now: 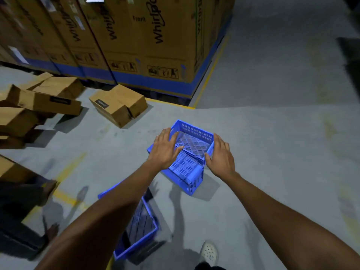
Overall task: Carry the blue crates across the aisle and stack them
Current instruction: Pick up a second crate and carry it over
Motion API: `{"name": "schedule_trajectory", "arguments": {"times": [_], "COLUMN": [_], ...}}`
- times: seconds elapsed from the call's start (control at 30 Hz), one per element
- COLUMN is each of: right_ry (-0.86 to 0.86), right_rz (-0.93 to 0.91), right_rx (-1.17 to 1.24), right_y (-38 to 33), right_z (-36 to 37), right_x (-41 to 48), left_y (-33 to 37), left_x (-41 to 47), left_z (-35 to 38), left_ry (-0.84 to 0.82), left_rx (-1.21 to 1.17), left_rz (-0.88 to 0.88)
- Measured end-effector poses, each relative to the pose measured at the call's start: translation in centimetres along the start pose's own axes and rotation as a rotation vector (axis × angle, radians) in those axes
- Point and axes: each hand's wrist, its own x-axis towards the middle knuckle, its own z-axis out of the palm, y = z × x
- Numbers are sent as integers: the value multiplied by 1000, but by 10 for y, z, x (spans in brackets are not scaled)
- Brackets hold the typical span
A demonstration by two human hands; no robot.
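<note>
Hands at the stacked blue crates (pixel 187 172)
Spread wide, left hand (pixel 165 149) and right hand (pixel 222 155) flank the top crate (pixel 194 131); another crate (pixel 144 230) lies nearer

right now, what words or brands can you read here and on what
"Whirlpool": sideways on the tall cartons, cut off at the top
"Front": on one of those cartons
Black labels on the small boxes: too blurred
White stickers on the cartons: too blurred
Crates: no text
</note>
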Motion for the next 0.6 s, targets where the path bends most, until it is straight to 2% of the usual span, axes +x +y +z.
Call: {"name": "schedule_trajectory", "arguments": {"times": [0.37, 0.6], "right_ry": [-83, -72], "right_rz": [24, 60], "right_rx": [-62, -87], "right_y": [10, 22], "right_z": [49, 116], "right_x": [67, 84], "left_y": [-52, -97], "left_x": [50, 79], "left_z": [47, 117], "left_ry": [-81, -148], "left_rx": [-89, -108], "left_rz": [-77, -3]}}
